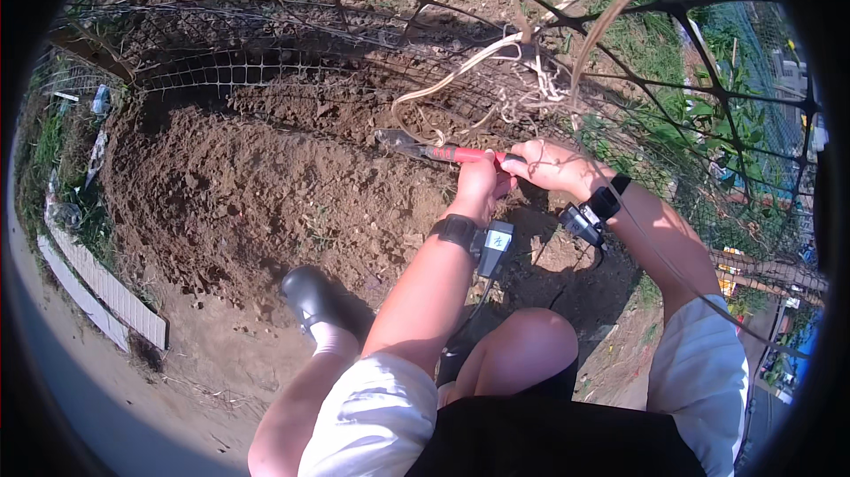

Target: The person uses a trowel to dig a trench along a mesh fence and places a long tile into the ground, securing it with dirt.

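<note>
Over the loose brown soil (221, 202), the red-handled tool (456, 155) lies almost level, its metal blade pointing to the left, near dry pale stems (522, 37). The left hand (479, 185) is closed around its handle, and the right hand (544, 164) grasps the rear end. Further left, below the blade, is a black shoe (307, 294).

On the small box (494, 261) strapped by the left wrist (473, 205), we see a white label (499, 240) bearing a dark mark; the red-handled tool (466, 155) shows pale markings too small for us to read.
</note>
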Demonstrator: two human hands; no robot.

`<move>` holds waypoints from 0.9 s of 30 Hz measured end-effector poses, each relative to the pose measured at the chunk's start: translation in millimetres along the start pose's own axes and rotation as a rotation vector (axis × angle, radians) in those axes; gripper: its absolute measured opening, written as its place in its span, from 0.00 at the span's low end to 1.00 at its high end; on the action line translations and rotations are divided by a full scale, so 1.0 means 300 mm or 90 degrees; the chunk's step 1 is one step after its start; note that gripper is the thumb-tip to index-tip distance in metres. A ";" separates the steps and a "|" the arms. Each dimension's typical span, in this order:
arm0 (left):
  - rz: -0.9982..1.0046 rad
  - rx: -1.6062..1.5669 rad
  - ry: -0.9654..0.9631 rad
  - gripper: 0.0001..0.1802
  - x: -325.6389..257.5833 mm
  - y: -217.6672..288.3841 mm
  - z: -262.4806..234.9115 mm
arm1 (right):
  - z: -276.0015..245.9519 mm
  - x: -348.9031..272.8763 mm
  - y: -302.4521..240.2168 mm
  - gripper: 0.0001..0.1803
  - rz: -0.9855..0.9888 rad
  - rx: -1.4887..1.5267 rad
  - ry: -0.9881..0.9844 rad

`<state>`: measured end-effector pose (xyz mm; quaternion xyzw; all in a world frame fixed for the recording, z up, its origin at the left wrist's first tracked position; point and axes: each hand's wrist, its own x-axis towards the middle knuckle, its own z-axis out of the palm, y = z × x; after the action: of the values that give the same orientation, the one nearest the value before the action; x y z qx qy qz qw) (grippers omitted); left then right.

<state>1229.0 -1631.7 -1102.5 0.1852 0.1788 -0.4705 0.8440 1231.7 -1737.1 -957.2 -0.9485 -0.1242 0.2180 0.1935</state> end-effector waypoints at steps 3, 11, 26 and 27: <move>0.014 0.187 -0.043 0.12 0.023 -0.023 0.001 | -0.009 -0.038 -0.006 0.20 0.039 -0.095 -0.114; -0.177 0.109 -0.038 0.15 -0.043 -0.270 0.210 | -0.098 -0.250 -0.103 0.22 0.295 -0.275 -0.248; -0.077 -0.093 0.020 0.12 0.053 -0.134 0.168 | -0.146 -0.077 0.004 0.20 0.194 -0.330 -0.231; -0.077 -0.095 0.019 0.12 0.047 -0.121 0.161 | -0.146 -0.065 -0.009 0.20 0.194 -0.332 -0.232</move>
<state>1210.9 -1682.8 -1072.5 0.1177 0.2369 -0.5032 0.8227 1234.5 -1754.6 -912.7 -0.9191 -0.0649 0.3713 -0.1151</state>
